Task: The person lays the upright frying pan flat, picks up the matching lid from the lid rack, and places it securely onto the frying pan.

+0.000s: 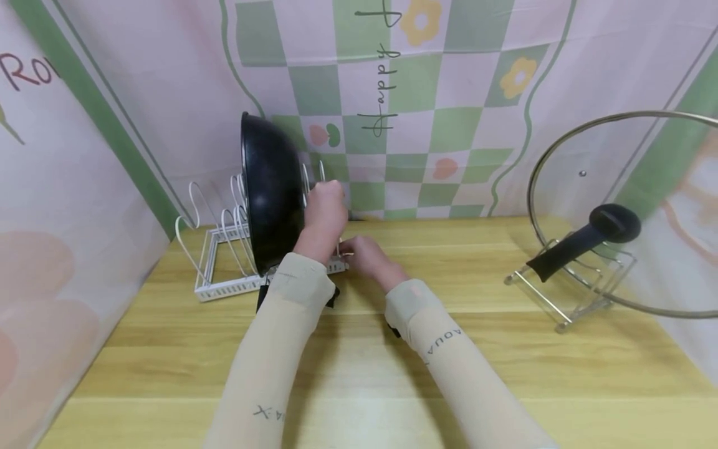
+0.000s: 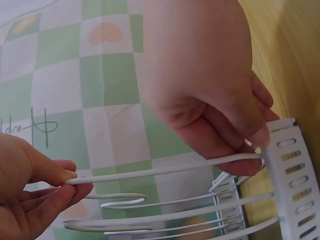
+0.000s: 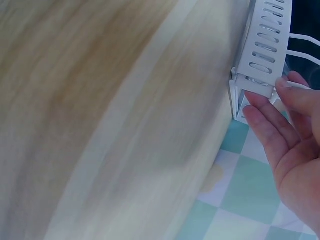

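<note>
A white wire rack (image 1: 230,288) with a slotted base stands on the table, and a black wok (image 1: 275,193) leans upright among its wire loops. My left hand (image 1: 325,215) pinches the bent top of a white wire divider (image 2: 165,171) between thumb and fingers. Down at the slotted base (image 2: 295,175), my right hand (image 2: 210,75) pinches the divider's lower end. Seen from the right wrist, the thumb of the right hand (image 3: 295,145) lies on the wire while two fingertips sit at the end of the base. The left forearm partly hides the wok's lower side.
On the right, a large glass lid (image 1: 583,173) with a metal rim and a black handle (image 1: 578,246) stands in a silver wire stand (image 1: 541,300). A checked cloth (image 1: 415,137) hangs behind the wooden table (image 1: 359,380); another patterned cloth covers the left side.
</note>
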`<state>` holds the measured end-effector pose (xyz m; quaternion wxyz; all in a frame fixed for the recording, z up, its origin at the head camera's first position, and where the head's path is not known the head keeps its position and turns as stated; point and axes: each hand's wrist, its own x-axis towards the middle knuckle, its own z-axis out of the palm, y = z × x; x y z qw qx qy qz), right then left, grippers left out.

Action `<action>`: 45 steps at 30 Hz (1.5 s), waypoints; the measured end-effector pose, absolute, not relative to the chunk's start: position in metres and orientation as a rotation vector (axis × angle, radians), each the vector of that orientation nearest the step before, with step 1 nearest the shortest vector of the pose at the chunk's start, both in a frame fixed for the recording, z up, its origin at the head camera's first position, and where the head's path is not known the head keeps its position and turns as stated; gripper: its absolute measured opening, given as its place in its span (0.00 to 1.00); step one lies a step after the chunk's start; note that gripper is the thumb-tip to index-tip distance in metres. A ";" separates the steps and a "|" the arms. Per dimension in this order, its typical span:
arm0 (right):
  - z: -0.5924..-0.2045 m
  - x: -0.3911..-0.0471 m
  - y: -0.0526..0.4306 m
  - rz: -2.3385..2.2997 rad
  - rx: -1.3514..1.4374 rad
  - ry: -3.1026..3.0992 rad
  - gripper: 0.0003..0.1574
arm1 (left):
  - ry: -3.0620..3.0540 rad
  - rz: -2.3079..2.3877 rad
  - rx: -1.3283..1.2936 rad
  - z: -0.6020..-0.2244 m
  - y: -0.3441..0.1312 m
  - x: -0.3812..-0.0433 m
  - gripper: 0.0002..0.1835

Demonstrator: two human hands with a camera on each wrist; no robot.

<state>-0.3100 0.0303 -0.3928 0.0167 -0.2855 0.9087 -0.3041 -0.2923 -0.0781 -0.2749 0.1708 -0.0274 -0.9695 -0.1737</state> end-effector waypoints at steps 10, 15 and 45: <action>-0.393 -0.310 0.030 -0.904 -0.906 2.855 0.12 | -2.760 -0.388 -0.143 -0.271 -0.078 -0.292 0.08; -0.394 -0.309 0.031 -0.910 -0.954 2.864 0.11 | -2.781 -0.355 -0.161 -0.269 -0.078 -0.293 0.08; -0.381 -0.298 0.041 -0.812 -0.913 2.673 0.30 | -2.885 -0.313 -0.280 -0.266 -0.091 -0.289 0.13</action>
